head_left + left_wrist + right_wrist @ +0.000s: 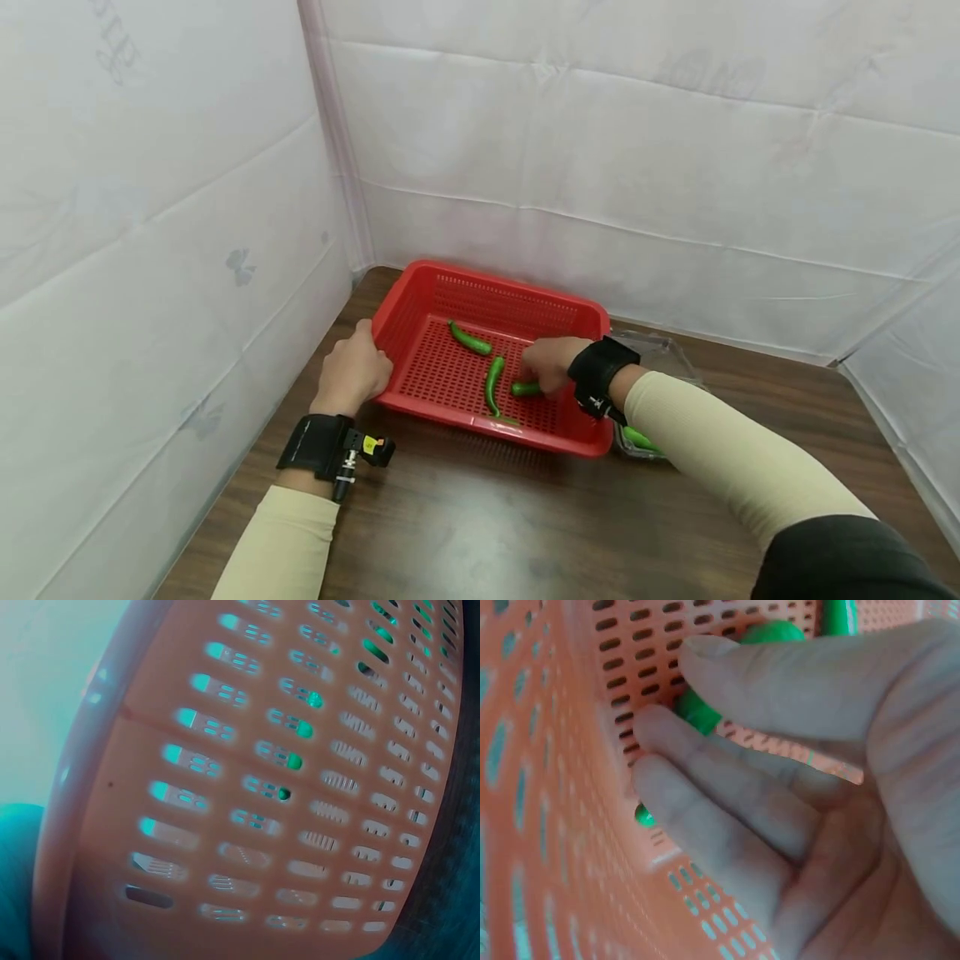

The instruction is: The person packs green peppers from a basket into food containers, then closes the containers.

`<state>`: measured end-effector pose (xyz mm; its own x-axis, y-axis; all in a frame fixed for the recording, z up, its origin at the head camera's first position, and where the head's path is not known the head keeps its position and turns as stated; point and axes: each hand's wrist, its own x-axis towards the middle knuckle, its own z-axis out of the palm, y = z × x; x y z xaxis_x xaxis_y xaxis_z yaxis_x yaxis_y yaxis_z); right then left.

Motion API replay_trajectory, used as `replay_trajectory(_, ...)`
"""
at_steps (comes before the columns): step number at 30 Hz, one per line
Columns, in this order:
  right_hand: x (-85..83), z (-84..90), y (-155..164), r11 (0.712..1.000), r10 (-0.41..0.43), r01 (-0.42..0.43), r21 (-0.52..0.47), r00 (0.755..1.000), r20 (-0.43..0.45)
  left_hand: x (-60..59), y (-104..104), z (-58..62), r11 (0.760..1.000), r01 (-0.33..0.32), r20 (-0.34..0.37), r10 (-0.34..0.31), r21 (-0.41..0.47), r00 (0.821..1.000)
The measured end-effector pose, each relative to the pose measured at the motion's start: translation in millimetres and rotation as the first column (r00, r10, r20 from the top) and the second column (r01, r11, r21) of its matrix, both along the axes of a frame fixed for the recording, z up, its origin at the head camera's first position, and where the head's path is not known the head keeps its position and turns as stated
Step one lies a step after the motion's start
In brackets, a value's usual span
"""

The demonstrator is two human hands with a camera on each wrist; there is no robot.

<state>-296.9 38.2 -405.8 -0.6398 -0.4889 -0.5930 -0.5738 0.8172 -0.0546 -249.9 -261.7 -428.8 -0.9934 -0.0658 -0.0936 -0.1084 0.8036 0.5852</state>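
Note:
A red perforated plastic basket (517,287) sits on the table. My left hand (352,367) grips its left rim; the left wrist view shows the slotted outer wall (97,787). Inside the basket, my right hand (555,360) pinches a green chili pepper (526,388), whose blunt end sticks out to the left of the fingers. That pepper (697,712) lies between thumb and fingers of the right hand (780,787) in the right wrist view. Two more green chilies rest on the basket floor, one farther back (470,338) and one upright in view (492,385). Another green sliver (508,421) shows by the front wall.
Right of the basket stands a clear plastic container (660,350), partly hidden by the right forearm, with green chilies (639,440) in it. The brown wooden table (465,525) extends toward me. White sheeting (600,150) walls off the back and both sides.

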Motion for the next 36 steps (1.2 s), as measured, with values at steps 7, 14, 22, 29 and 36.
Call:
replay_trajectory(7, 0.4, -6.2, -7.0, 0.994, 0.101, -0.096, 0.049, 0.986, -0.129, -0.1, 4.6, 1.4, 1.0, -0.002, 0.011, 0.002, -0.006, 1.0)
replay_trajectory(14, 4.2, 0.6, -2.1, 0.992, 0.104, -0.11, -0.058, 0.99, -0.095, 0.5, 4.8, 2.7, 1.0, 0.005, 0.021, -0.005, -0.019, 1.0)
replay_trajectory(22, 6.9, 10.5, 3.4, 0.981, 0.088, -0.102, -0.163, 0.992, -0.093, -0.5, 0.3, 0.7, 1.0, 0.016, 0.039, -0.016, -0.016, 0.999)
replay_trajectory(29, 17.0, 28.7, 11.9, 0.974, 0.089, -0.111, -0.196, 0.989, -0.116, -0.7, -3.2, -0.8, 1.0, 0.011, 0.052, -0.011, -0.016, 0.999)
replay_trajectory(36, 27.9, 49.9, 27.3, 0.961, 0.111, -0.142, -0.238, 0.984, -0.137, -1.8, -6.0, -0.6, 1.0, 0.013, 0.051, -0.013, 0.0, 0.999)
